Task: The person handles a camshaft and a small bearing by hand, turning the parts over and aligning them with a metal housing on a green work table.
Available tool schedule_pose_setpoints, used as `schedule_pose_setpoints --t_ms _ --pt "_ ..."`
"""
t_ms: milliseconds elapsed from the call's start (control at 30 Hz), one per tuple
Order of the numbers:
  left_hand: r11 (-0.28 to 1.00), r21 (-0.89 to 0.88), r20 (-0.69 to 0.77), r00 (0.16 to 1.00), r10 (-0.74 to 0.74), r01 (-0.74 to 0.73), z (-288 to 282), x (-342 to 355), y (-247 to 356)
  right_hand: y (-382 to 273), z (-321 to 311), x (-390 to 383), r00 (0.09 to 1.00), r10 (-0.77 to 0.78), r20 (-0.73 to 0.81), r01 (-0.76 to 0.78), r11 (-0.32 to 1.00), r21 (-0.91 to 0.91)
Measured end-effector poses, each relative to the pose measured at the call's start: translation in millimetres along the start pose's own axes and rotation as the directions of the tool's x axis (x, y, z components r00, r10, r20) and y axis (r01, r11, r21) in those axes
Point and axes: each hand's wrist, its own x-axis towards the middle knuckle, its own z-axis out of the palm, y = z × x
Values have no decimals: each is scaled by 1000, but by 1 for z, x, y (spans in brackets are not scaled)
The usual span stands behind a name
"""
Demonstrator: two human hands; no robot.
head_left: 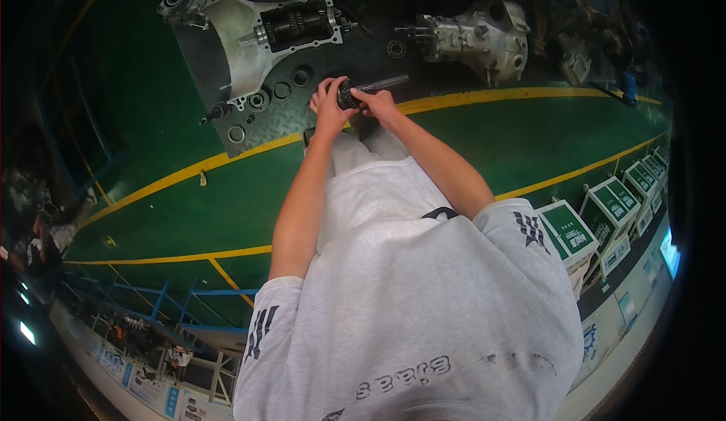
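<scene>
Hands meet over a dark steel mat on a workshop floor: the left hand (327,103) curls around a dark toothed gear (347,94), fingers closed on its rim, while the right hand (376,102) grips the same gear from the other side, at the base of a metal shaft (384,83) that juts out to the right. The gear and shaft are held just above the checker-plate mat (265,130) (its edge runs along a yellow floor line (484,97)). Near the left hand, several loose rings and bearings (269,96) lie scattered on the mat. Beyond them sits an open gearbox housing (265,31), its gear cluster exposed through a rectangular opening. To the right, well apart, a second aluminium gearbox casing (476,37) rests on its side. Green floor (189,209) surrounds the mat.
</scene>
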Motion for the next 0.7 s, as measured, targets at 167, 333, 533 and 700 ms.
schedule_pose_setpoints --t_ms 167,333,533,700 --pt "999 23 -1 1000 -26 26 -2 -3 -6 -17 -2 -21 992 113 -53 -118 988 -100" --pt "999 -5 15 999 -38 38 -3 -3 -5 -10 -4 -55 910 -390 144 401 733 -549" --pt "998 -35 12 999 -43 43 -5 0 -1 15 3 -36 862 -483 154 504 786 -359" --pt "999 -10 25 999 -38 38 -2 -3 -5 -3 7 -33 941 -306 141 325 936 -134"
